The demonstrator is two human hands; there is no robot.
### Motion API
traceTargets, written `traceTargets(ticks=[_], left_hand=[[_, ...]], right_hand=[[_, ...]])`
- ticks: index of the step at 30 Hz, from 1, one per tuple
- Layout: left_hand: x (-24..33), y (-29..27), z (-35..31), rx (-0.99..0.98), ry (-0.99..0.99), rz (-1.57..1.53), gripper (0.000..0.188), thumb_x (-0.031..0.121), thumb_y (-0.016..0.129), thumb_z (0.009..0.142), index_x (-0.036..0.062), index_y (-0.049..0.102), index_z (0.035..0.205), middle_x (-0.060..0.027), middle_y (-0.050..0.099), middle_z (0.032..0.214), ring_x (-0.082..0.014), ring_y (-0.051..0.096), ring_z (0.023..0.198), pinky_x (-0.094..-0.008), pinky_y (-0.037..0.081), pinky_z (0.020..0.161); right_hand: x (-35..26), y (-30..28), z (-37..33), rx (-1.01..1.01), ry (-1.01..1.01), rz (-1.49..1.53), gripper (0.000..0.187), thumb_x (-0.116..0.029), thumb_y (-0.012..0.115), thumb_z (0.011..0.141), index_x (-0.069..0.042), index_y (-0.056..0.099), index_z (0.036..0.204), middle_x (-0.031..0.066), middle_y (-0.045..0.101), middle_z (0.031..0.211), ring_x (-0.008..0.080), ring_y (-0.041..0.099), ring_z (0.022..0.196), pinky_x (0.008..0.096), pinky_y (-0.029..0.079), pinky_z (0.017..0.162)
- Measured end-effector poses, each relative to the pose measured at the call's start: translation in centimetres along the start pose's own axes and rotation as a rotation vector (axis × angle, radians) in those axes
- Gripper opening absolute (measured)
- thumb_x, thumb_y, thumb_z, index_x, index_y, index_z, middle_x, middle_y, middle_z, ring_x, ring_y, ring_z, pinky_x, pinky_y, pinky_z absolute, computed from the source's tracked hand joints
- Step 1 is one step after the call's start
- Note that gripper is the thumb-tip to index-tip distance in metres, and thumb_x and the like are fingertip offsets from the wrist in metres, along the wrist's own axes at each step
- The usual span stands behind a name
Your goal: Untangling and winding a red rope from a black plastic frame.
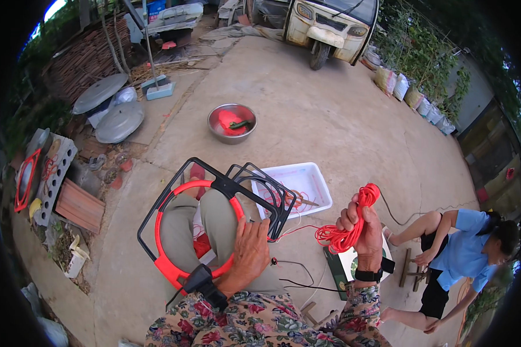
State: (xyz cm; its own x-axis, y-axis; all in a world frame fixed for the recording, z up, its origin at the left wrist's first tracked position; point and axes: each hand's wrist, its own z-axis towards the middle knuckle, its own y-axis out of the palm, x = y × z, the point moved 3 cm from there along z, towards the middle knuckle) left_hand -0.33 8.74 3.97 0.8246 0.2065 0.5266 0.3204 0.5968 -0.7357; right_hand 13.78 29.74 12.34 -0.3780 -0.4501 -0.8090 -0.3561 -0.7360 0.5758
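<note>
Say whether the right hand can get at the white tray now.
Probably not: the right hand is full of coiled red cord, though the right side of the white tray looks clear of the black frame.

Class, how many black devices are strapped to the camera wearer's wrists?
2: one black device on the wrist of the left hand, another on the wrist of the right hand, which grips the red cord. Both wrists are in view.

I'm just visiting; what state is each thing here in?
Red cord bundle: coiled, gripped in the right hand.
Black-and-red frame: over the lap, touched by the left hand.
White plastic tray: lidless, holding scissors.
Scissors: blade closure unclear.
Metal bowl: upright, partly filled.
Three-wheeled vehicle: apparently parked.
</note>
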Motion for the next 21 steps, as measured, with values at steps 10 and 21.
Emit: traceTargets(ticks=[10, 21], left_hand=[[1.6, 0.9, -0.1, 0.045, 0.033, 0.051, 0.047, -0.001, 0.06, 0.076, 0.0052, 0.05, 0.122, -0.0161, 0.048, 0.114, -0.0317, 0.06, 0.1, -0.0413, 0.052, 0.071], [-1.1, 1.7, -0.1, 0.069, 0.046, 0.044, 0.029, 0.0, 0.061, 0.075, -0.0043, 0.059, 0.104, -0.0235, 0.043, 0.138, -0.0308, 0.052, 0.121, -0.0346, 0.056, 0.067]], right_hand=[[-4.0, -1.0, -6.1, -0.232, -0.413, 0.197, 0.035, -0.017, 0.045, 0.106, 0.001, 0.044, 0.136, 0.0, 0.04, 0.078, 0.0113, 0.04, 0.064, 0.0292, 0.037, 0.062], [-3.0, -7.7, -5.1, -0.038, -0.316, 0.482, 0.035, -0.019, 0.055, 0.1, 0.002, 0.049, 0.127, 0.0025, 0.049, 0.088, 0.0145, 0.046, 0.074, 0.0316, 0.042, 0.073]])
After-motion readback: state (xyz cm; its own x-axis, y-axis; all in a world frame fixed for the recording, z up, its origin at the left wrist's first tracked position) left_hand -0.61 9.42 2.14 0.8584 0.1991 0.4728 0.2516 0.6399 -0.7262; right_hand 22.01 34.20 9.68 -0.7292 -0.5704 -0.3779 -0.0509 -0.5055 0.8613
